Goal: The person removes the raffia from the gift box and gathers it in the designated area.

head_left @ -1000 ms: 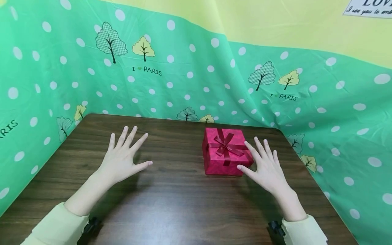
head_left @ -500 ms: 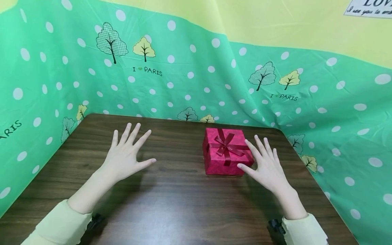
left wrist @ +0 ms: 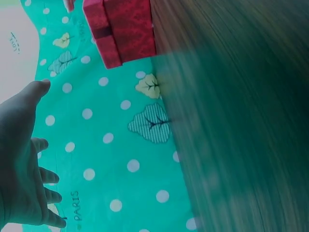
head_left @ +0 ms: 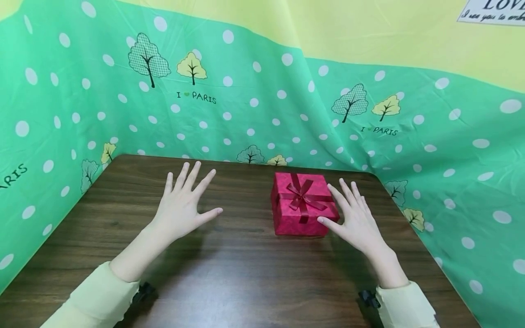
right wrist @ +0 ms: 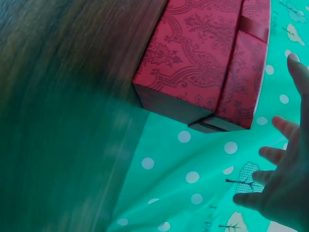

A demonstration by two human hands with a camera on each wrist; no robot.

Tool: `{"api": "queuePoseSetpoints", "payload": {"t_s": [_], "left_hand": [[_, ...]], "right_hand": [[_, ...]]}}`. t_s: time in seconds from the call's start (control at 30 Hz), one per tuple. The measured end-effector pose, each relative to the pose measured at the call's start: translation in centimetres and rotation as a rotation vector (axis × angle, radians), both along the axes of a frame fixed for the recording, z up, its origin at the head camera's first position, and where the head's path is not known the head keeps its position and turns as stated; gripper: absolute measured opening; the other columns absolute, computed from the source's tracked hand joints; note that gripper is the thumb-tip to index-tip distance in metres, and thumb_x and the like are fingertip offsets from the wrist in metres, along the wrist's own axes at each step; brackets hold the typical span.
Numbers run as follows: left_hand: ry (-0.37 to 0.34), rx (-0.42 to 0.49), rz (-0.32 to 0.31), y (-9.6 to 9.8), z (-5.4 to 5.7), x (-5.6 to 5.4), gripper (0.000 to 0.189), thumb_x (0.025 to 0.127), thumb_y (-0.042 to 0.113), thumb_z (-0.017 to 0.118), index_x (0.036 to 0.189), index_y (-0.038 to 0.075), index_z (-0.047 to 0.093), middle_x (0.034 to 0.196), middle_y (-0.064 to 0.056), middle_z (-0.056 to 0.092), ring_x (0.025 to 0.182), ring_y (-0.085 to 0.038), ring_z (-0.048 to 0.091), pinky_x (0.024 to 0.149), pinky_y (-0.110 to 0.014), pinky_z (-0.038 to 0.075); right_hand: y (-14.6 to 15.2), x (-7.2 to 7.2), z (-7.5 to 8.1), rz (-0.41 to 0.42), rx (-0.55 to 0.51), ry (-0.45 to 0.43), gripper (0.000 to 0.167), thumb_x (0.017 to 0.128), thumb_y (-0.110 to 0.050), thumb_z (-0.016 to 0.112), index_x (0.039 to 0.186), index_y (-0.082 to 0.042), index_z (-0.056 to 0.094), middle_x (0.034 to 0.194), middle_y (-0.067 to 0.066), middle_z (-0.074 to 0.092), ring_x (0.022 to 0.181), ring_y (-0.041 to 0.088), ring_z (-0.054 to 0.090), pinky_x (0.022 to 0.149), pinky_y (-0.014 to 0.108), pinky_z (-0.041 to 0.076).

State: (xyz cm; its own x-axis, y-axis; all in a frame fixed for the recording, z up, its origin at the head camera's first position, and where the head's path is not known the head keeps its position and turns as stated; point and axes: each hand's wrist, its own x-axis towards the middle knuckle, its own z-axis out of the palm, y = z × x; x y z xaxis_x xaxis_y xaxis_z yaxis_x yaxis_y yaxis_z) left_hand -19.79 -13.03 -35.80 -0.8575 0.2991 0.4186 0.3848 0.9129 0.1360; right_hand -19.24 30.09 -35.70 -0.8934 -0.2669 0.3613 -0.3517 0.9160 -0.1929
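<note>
A red patterned gift box with a dark red ribbon and bow on its lid stands right of centre on the dark wooden table. My right hand is spread at the box's right side, thumb and index fingertip overlapping its edge in the head view. In the right wrist view the fingers stand off from the box, holding nothing. My left hand hovers over the table to the left of the box, fingers spread wide and nothing in them. From the left wrist view, the box lies well beyond the thumb.
A green polka-dot cloth with printed trees hangs behind the table and along both sides. Its upper part is yellow, with a lettered label at top right. Dark wrist cameras sit below the left sleeve and the right sleeve.
My left hand has moved to the right toward the box and slightly farther forward, still spread. The right hand has barely shifted, and the box stays in place.
</note>
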Motion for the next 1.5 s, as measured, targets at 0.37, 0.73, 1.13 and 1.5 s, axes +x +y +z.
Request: {"api": "queuePoseSetpoints", "payload": {"t_s": [0.37,0.73,1.13,1.5], "left_hand": [[-0.004,0.05,-0.058,3.0,-0.6,-0.8,0.091,0.079,0.074,0.05,0.151,0.038,0.008,0.159,-0.008,0.009,0.146,-0.029,0.0,0.111,-0.061,0.008],[-0.02,0.098,-0.126,6.3,-1.3,-1.3,0.09,0.08,0.072,0.05,0.151,0.036,0.007,0.159,-0.007,0.01,0.146,-0.03,0.004,0.112,-0.059,0.011],[-0.037,0.155,-0.197,9.4,-2.2,-2.3,0.09,0.081,0.068,0.054,0.151,0.037,0.007,0.159,-0.004,0.01,0.146,-0.027,0.005,0.113,-0.056,0.012],[-0.095,0.23,-0.282,11.7,-3.2,-3.2,0.092,0.08,0.062,0.061,0.152,0.034,0.011,0.159,-0.002,0.011,0.146,-0.025,0.004,0.114,-0.052,0.012]], "right_hand": [[0.6,-0.7,-0.7,0.009,-0.057,-0.061,0.092,0.077,-0.053,0.07,0.151,-0.031,0.021,0.158,0.008,0.014,0.146,0.029,0.002,0.092,0.075,0.028],[1.0,-1.1,-1.3,-0.013,-0.12,-0.191,0.091,0.078,-0.057,0.068,0.15,-0.039,0.015,0.159,0.001,0.008,0.145,0.028,0.007,0.088,0.077,0.029],[2.0,-1.8,-1.9,0.063,-0.2,-0.254,0.091,0.078,-0.05,0.072,0.151,-0.031,0.02,0.159,0.0,0.012,0.145,0.029,0.009,0.096,0.072,0.026],[2.7,-2.7,-2.3,0.132,-0.235,-0.275,0.09,0.079,-0.042,0.074,0.151,-0.029,0.021,0.158,0.002,0.016,0.142,0.033,0.019,0.099,0.068,0.029]]}}
